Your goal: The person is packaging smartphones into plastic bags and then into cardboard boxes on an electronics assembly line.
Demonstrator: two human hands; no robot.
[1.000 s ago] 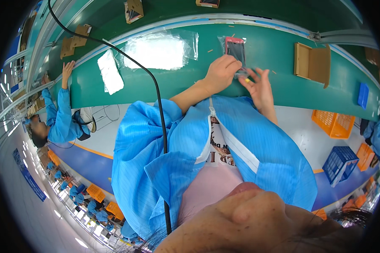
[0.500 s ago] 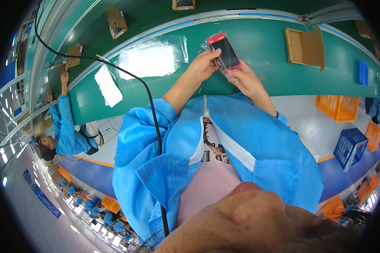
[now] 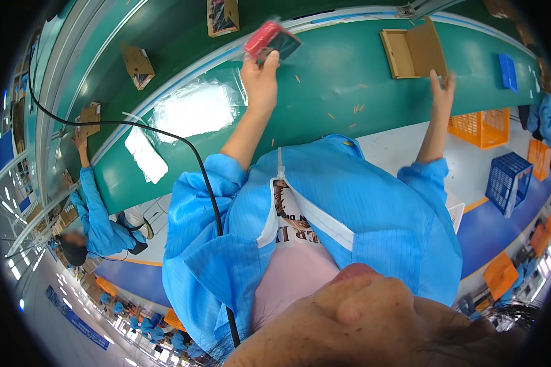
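My left hand (image 3: 260, 82) is raised over the green table and grips a red handheld device (image 3: 269, 41) with a dark screen, wrapped in clear plastic. The device is tilted and a little blurred by motion. At the right, my right hand (image 3: 441, 92) is held with its fingers apart and nothing in it. Its fingertips are at the lower right edge of an open cardboard box (image 3: 400, 55); I cannot tell whether they touch it. The box's flap stands up on its right side.
Clear plastic bags (image 3: 193, 110) and a white packet (image 3: 146, 156) lie on the table (image 3: 324, 92) at left. Small tan strips are scattered mid-table. Boxes stand on the line (image 3: 183, 49) beyond. A black cable (image 3: 196, 153) hangs before me. A co-worker (image 3: 98, 214) is at far left.
My left hand has carried the device up and left. My right hand has let go of it and moved right to the cardboard box. The whole view has shifted somewhat.
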